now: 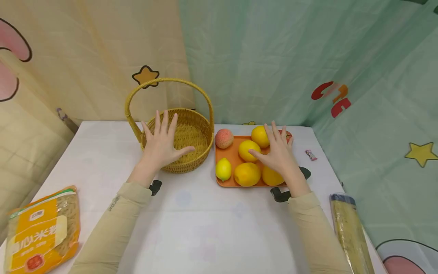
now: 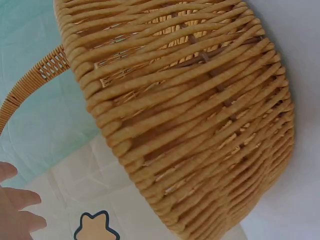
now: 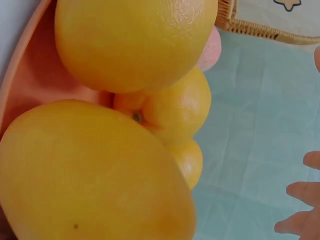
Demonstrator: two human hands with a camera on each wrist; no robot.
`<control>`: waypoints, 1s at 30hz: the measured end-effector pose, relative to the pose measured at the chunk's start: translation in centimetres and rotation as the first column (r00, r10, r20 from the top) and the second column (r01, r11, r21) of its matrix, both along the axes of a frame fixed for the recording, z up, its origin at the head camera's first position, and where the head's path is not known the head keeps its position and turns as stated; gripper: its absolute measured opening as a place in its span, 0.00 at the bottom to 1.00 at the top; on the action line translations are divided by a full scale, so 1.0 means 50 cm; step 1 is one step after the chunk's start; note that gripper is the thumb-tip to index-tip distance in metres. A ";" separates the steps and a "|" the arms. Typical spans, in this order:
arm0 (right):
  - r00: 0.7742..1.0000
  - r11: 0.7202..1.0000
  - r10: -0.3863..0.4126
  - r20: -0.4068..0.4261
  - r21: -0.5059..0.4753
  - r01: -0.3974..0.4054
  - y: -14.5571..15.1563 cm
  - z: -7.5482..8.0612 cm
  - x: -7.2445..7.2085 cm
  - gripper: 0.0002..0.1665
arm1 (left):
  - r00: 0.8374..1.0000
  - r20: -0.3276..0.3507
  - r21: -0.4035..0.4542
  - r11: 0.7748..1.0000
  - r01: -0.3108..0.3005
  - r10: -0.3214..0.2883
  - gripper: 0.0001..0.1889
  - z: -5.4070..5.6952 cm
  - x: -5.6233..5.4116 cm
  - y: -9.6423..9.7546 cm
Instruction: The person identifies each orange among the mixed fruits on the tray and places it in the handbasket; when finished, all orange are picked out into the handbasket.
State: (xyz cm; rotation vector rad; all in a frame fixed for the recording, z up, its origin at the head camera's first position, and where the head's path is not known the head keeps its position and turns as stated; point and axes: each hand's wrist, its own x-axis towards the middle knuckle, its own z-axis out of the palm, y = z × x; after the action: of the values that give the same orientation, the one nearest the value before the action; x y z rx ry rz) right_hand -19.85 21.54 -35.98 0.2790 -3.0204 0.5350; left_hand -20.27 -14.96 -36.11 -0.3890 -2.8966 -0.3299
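My left hand (image 1: 160, 146) is raised with fingers spread in front of a woven basket (image 1: 195, 164) with a tall arched handle; it holds nothing. In the left wrist view the basket's side (image 2: 200, 115) fills most of the picture. My right hand (image 1: 280, 155), also spread and holding nothing, hovers over an orange tray (image 1: 226, 151) of fruit. On the tray lie a lemon (image 1: 223, 169), two round yellow fruits, one of them an orange-like fruit (image 1: 249, 151), and two larger yellow fruits (image 1: 247, 174). A peach (image 1: 224, 138) sits at its back-left corner. My right fingers partly hide a red fruit (image 1: 289, 136).
A yellow food packet (image 1: 42, 232) lies at the table's left front. Toward the right edge are a small pink wrapped candy (image 1: 311, 155) and a long clear packet (image 1: 352, 232). A dark green object (image 1: 305, 172) shows partly behind my right wrist. Curtains (image 1: 253, 64) hang behind the table.
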 end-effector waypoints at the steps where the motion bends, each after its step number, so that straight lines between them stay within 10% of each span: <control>1: 1.000 1.000 -0.005 -0.003 -0.010 0.005 0.005 -0.001 0.002 0.62 | 1.000 -0.003 0.013 1.000 0.000 0.000 0.61 -0.001 0.001 -0.002; 18: 0.997 0.987 -0.072 -0.003 -0.143 0.071 0.070 -0.033 0.056 0.60 | 0.995 -0.068 0.274 0.960 -0.056 0.077 0.56 -0.039 0.057 -0.076; 24: 0.997 0.989 -0.053 0.052 -0.134 0.060 0.084 -0.046 0.073 0.56 | 0.982 -0.080 0.429 0.895 -0.123 0.173 0.47 -0.064 0.074 -0.105; 30: 0.993 0.986 -0.025 0.120 -0.163 0.044 0.099 -0.058 0.081 0.53 | 0.965 0.041 0.584 0.777 -0.235 0.261 0.42 -0.074 0.089 -0.119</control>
State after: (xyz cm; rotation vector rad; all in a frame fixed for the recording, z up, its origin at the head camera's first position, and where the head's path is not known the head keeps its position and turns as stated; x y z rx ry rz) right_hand -15.82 26.51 -38.86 0.1915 -3.0602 0.8219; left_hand -15.82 -20.93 -39.81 0.0944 -2.5695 -1.1087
